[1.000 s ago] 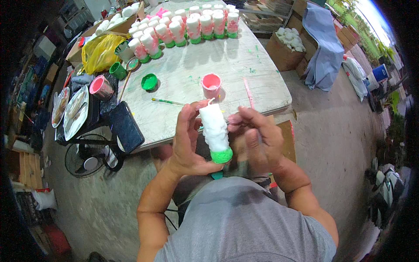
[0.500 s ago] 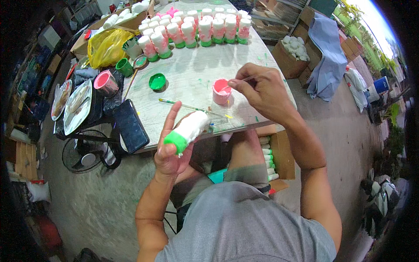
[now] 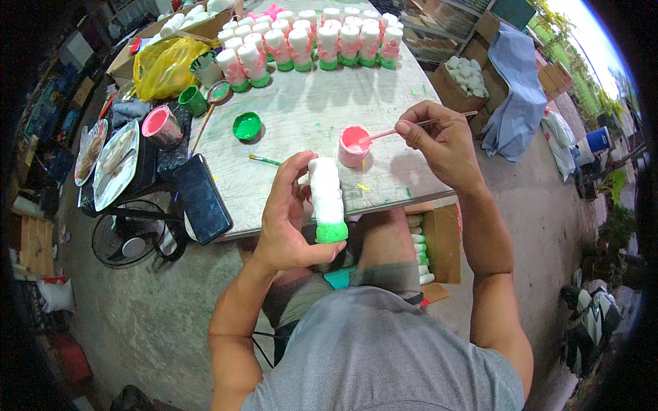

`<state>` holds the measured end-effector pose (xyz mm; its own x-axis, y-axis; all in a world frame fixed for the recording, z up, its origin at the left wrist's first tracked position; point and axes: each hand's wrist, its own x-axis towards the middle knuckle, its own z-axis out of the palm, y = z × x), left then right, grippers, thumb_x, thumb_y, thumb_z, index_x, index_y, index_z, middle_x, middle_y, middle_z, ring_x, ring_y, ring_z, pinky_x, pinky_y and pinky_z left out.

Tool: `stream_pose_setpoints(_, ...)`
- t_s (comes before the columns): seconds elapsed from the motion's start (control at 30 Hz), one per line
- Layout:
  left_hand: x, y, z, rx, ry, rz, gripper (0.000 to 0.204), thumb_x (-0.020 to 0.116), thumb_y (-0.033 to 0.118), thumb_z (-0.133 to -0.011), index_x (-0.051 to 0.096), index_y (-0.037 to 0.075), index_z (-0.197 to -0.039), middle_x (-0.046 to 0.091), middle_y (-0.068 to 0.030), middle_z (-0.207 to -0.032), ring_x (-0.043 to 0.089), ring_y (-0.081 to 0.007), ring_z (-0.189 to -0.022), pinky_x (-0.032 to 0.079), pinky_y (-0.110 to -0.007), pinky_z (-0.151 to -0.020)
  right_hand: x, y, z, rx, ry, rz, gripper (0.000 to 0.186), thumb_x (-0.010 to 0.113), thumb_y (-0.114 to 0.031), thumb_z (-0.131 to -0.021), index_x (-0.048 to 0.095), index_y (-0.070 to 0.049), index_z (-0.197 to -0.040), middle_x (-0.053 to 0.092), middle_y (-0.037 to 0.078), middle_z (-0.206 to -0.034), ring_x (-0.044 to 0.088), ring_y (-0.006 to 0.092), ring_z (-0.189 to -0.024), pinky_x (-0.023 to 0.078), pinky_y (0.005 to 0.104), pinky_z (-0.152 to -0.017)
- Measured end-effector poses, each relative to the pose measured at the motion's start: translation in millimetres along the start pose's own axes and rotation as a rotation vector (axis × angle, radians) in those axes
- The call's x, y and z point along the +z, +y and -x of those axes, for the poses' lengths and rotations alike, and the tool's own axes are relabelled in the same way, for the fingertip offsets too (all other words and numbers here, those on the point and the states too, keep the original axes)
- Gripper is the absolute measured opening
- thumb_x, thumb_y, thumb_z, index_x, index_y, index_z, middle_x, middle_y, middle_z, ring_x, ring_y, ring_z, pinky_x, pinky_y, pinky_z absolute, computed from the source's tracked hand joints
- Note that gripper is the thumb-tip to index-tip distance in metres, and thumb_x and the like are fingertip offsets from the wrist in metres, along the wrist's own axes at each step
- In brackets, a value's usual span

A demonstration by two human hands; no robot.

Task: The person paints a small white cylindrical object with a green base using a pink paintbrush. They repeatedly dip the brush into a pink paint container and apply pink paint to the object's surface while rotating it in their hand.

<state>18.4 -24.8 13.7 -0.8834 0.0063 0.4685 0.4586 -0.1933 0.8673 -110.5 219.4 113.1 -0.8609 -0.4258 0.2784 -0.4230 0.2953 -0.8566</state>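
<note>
My left hand (image 3: 290,219) grips a white, relief-patterned candle (image 3: 326,195) with a green base, upright near the table's front edge. My right hand (image 3: 435,147) pinches a slim brush (image 3: 384,135), pale pink toward its tip, which dips into a cup of pink paint (image 3: 353,156). Left of that cup are a small pot of green paint (image 3: 246,126) and another thin brush (image 3: 264,159) lying flat. Rows of white candles with pink reliefs and green bases (image 3: 300,46) stand along the back of the table (image 3: 343,99).
A phone (image 3: 204,195), plates (image 3: 116,164), a pink paint can (image 3: 161,128) and a yellow bag (image 3: 161,68) crowd the left. A fan (image 3: 133,243) stands below. A box of candles (image 3: 442,243) is beneath the table; another box (image 3: 452,89) sits behind at right.
My right hand rose from beside the candle to the pink cup, the brush now clearly in it. My left hand tipped the candle over, then turned it upright again, slightly left of where it began.
</note>
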Motion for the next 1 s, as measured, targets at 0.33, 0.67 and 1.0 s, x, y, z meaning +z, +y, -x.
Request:
stream_pose_setpoints(0.33,4,-10,-11,0.026,-0.016,-0.089,0.122,0.091,0.013,-0.053,0.03,0.002,-0.158,0.041,-0.0088,-0.15,0.05,-0.0188,-0.126,0.042,-0.033,-0.102,-14,9,10,-0.015,0.128,-0.139,0.024,0.072,-0.022,-0.099,0.071,0.002,-0.1,0.069,0.004,-0.081,0.059,0.0081,-0.069,0.048,0.0246,-0.061)
stream_pose_setpoints(0.67,11,-5,1,0.248,-0.074,-0.339,0.135,0.092,0.011,-0.054,0.012,0.01,-0.163,0.039,-0.0236,-0.156,0.044,-0.0334,-0.141,0.038,-0.046,-0.113,25,21,89,-0.107,0.231,-0.95,0.024,0.067,-0.014,-0.101,0.062,0.005,-0.114,0.068,0.017,-0.098,0.065,0.0213,-0.08,0.056,0.0347,-0.074)
stream_pose_setpoints(1.0,19,-2,3,0.289,-0.082,-0.377,0.136,0.094,0.012,-0.053,0.012,0.012,-0.163,0.04,-0.0247,-0.155,0.045,-0.035,-0.14,0.04,-0.045,-0.111,55,4,103,-0.248,0.162,-0.761,0.017,0.06,-0.014,-0.105,0.057,0.002,-0.11,0.063,0.012,-0.096,0.058,0.0149,-0.084,0.051,0.0307,-0.079)
